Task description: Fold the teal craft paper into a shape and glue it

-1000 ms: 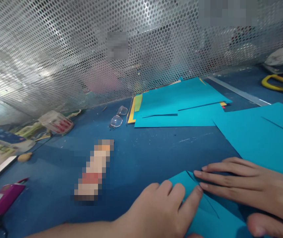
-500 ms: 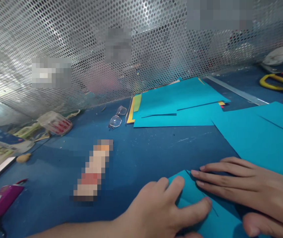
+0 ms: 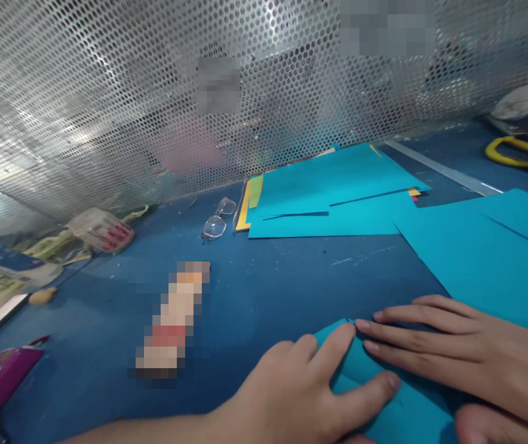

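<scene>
A folded sheet of blue paper [image 3: 365, 370] lies at the bottom, its pointed corner facing away from me. My left hand [image 3: 296, 385] presses down on it, index fingertip at the corner and thumb spread apart on the surface; the other fingers are curled. Flat along the paper's right edge rests my right hand [image 3: 462, 345], fingers stretched out and its tips near the same corner. Neither hand grips anything. Part of the folded paper is hidden under the hands and cut off by the bottom of the view.
Blue sheets [image 3: 333, 185] lie over yellow and green paper at the back, and another blue sheet [image 3: 485, 253] at right. Glasses [image 3: 217, 219], a blurred-out strip [image 3: 169, 320], a purple tool [image 3: 7, 376], a clear tub [image 3: 101, 231], and yellow-red scissors [image 3: 515, 153] surround a perforated metal panel [image 3: 162, 92].
My left index finger has straightened and slid right and forward to the paper's corner. The left thumb has shifted slightly right. My right hand stays nearly still.
</scene>
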A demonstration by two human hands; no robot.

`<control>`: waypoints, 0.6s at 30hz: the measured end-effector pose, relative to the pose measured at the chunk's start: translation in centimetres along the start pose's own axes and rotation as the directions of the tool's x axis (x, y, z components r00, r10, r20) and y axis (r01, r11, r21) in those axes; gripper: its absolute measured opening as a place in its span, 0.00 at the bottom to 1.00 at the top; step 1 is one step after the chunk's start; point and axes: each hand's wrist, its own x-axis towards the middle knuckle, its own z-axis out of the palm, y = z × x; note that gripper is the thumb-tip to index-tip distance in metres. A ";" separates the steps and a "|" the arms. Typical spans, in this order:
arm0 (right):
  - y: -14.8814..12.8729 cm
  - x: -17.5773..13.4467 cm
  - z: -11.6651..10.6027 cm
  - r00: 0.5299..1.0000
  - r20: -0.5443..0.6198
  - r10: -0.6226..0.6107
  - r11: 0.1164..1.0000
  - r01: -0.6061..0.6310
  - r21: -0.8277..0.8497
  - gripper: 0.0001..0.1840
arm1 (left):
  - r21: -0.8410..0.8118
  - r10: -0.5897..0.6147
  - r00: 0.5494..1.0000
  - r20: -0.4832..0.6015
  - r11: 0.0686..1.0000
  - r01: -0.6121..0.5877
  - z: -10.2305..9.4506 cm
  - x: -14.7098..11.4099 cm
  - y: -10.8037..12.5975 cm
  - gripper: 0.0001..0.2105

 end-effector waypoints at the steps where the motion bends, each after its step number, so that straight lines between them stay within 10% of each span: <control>1: -0.1 -0.2 0.3 1.000 0.004 0.012 1.000 -0.012 0.017 0.42 | -0.002 -0.001 1.000 0.012 1.000 0.001 -0.1 0.1 0.0 0.35; 8: 0.4 0.1 -1.1 0.983 0.166 0.085 0.988 -0.105 0.114 0.44 | -0.044 -0.028 0.991 0.128 0.998 0.034 -1.4 0.7 -0.3 0.36; 13: 0.8 1.0 -2.8 0.838 0.521 0.164 0.984 -0.179 -0.021 0.45 | -0.112 -0.035 0.978 0.207 0.992 0.059 -2.1 1.1 -0.4 0.37; 18: 0.5 0.9 -3.2 0.848 0.495 0.187 0.977 -0.214 -0.002 0.43 | -0.137 -0.019 0.976 0.216 0.989 0.050 -2.2 1.1 -0.5 0.36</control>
